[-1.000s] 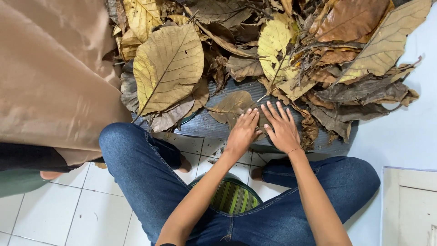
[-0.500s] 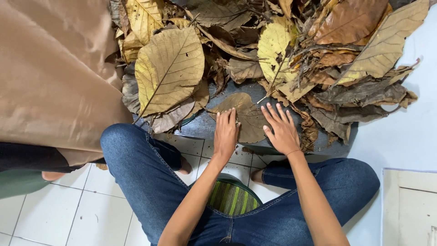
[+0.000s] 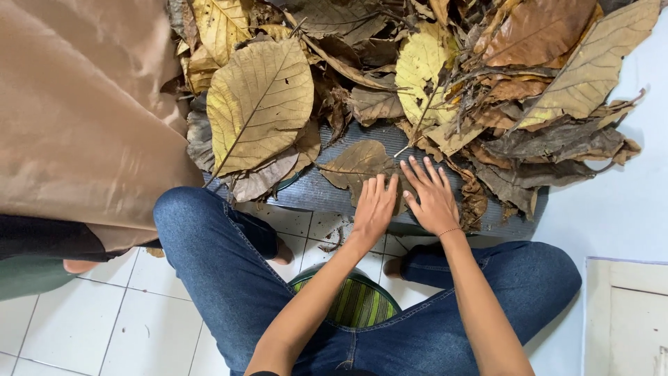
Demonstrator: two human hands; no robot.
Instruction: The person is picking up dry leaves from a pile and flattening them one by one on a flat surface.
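A heap of large dry leaves lies on a grey mat [image 3: 327, 195] in front of my knees. Both my hands rest flat, fingers spread, on one brown leaf [image 3: 355, 166] at the near edge of the heap. My left hand [image 3: 374, 207] presses the leaf's lower right part. Beside it, almost touching, my right hand [image 3: 431, 195] covers the leaf's right edge. Neither hand grips anything. A big yellow-brown leaf [image 3: 259, 104] lies to the upper left, and a yellow leaf [image 3: 421, 66] sits above my right hand.
A large sheet of brown paper [image 3: 76, 111] fills the left side. I sit on a low green striped stool [image 3: 358, 303], knees apart in blue jeans, on white floor tiles. A white panel [image 3: 626, 313] lies at the lower right. Another person's foot [image 3: 80, 266] shows at left.
My left hand slid left and down onto the brown leaf and flattened. My right hand stayed almost where it was.
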